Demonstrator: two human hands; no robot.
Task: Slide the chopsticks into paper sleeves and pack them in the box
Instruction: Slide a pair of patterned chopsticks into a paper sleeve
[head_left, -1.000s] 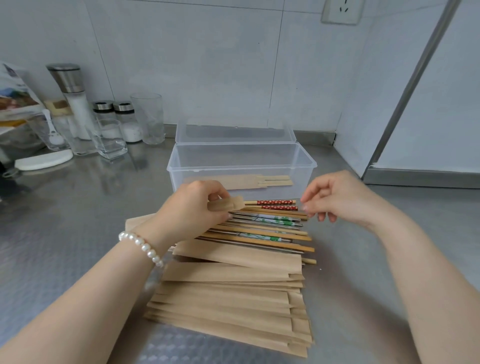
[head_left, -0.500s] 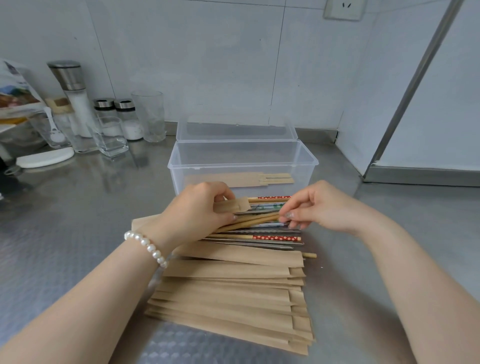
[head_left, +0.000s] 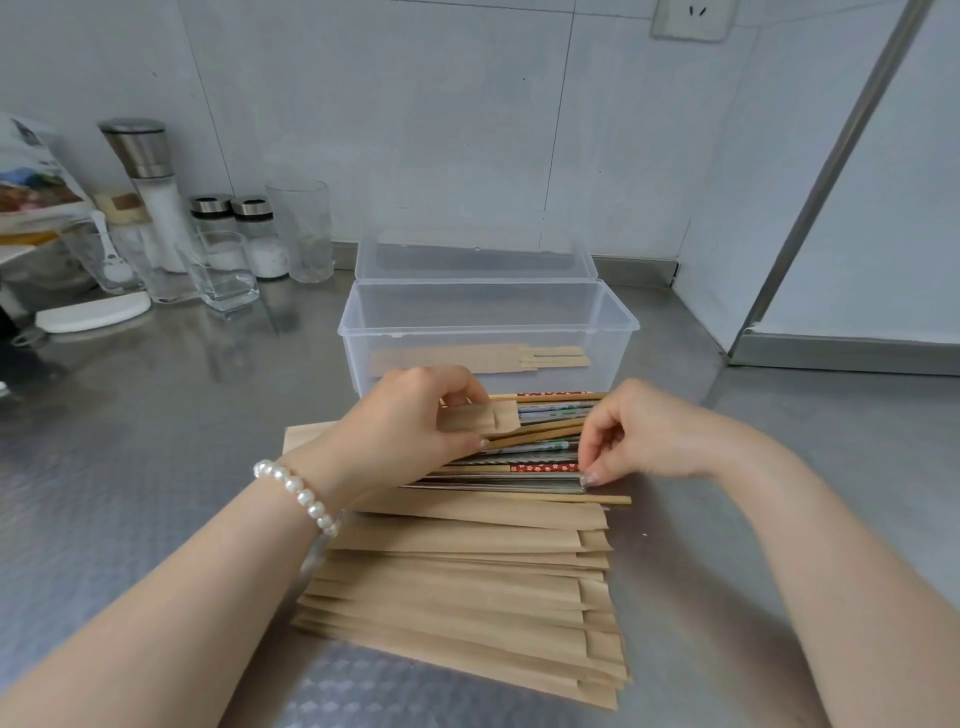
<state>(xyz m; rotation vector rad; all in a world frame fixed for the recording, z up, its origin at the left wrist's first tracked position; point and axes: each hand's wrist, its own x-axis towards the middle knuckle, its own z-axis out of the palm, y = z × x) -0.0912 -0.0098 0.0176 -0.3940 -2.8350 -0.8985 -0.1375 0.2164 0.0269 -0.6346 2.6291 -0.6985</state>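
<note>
Our left hand (head_left: 410, 431) grips a kraft-paper sleeve (head_left: 480, 418); our right hand (head_left: 628, 436) pinches slender wooden chopsticks (head_left: 540, 435) over the steel counter (head_left: 156, 441).

- The left hand (head_left: 410, 426) covers the left ends of the loose chopsticks (head_left: 545, 441) lying just in front of the box (head_left: 488, 332), and most of the paper sleeve (head_left: 480, 418) it pinches.
- The right hand (head_left: 639, 436) hides the chopsticks' right ends; whether its fingertips grip one cannot be told.
- Inside the box, the sleeved pair (head_left: 478, 358) shows only hazily through the front wall.
- Left of the box, the printed packet (head_left: 31, 182) is cut off by the picture's edge, its print unreadable.
- Both forearms run off the bottom edge.
</note>
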